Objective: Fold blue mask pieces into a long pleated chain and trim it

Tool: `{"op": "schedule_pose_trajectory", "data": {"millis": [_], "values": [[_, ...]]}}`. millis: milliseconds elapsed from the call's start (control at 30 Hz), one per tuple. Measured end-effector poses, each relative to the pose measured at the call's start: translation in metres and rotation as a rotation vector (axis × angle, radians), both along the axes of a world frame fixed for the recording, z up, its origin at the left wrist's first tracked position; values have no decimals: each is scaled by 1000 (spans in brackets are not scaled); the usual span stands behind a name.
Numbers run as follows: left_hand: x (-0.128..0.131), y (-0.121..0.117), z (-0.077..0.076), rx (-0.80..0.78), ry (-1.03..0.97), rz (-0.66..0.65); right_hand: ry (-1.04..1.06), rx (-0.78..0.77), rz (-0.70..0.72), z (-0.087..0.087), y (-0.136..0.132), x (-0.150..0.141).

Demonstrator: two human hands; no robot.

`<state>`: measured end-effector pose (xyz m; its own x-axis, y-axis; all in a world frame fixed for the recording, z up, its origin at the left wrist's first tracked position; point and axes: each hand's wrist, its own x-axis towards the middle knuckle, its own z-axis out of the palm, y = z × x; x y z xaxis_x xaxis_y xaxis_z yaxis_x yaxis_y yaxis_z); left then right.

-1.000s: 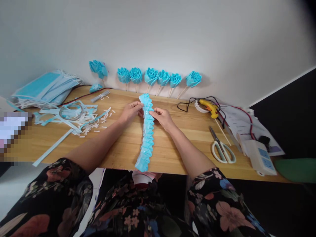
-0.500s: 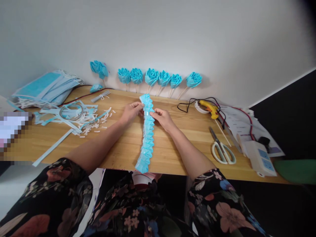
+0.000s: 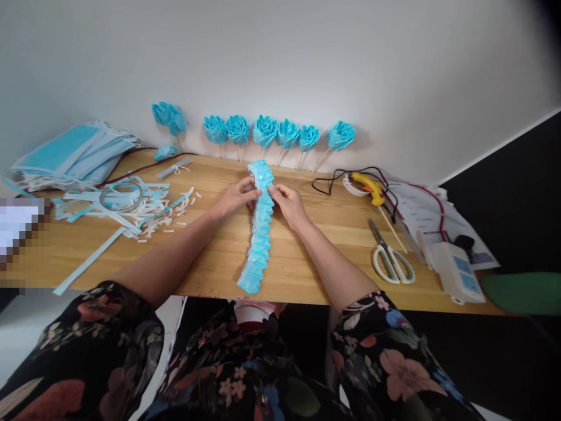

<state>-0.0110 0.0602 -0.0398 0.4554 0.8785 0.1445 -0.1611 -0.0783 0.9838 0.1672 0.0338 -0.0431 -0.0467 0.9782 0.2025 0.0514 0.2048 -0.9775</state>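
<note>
A long strip of folded light-blue mask fabric, pleated into pointed zigzags, runs from the back of the wooden table towards its front edge. My left hand pinches its left side near the upper end, some fingers tucked out of sight. From the other side, my right hand grips the same strip between thumb and fingers at about the same height. Just behind the strip's upper end, several blue fabric roses on thin sticks lean against the wall.
At the left lie stacked face masks, cut strips and white scraps, and a ring of tape. To the right are a yellow glue gun, white-handled scissors, papers and a white power strip.
Both hands have slid slightly down along the strip, away from its top end. The whole view has shifted a little, so everything sits slightly higher and further left.
</note>
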Motion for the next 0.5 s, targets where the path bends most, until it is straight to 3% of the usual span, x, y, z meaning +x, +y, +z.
{"op": "schedule_pose_trajectory", "data": {"millis": [133, 367, 500], "values": [[0, 1, -2, 31, -15, -11, -9, 49, -19, -1, 0, 1], [0, 7, -4, 39, -120, 138, -34, 4, 79, 6, -4, -1], [1, 7, -4, 26, -122, 113, -76, -18, 59, 3, -3, -1]]}}
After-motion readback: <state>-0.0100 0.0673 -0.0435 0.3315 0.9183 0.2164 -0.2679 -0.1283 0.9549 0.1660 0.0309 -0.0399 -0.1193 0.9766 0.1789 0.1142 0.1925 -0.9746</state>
